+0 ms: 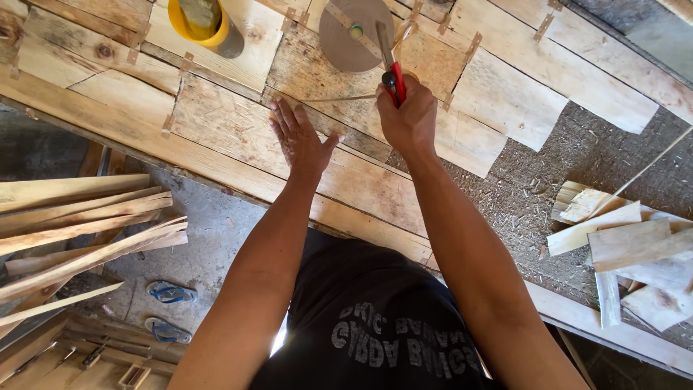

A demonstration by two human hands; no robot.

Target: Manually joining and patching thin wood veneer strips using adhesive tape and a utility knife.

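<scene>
Bare panel was left open at nine o'clock of the flat left hand. Passage at twelve o'clock of the right hand was blocked by the tape roll and the red-handled tool gripped in it. A yellow cup was stood at eleven o'clock. Open board was found at three o'clock, with offcuts piled at four.

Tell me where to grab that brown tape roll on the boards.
Take the brown tape roll by its outer rim, from the near left side. It lies flat, and the right hand with the red-handled tool crowds its right edge, while the left hand rests flat below.
</scene>
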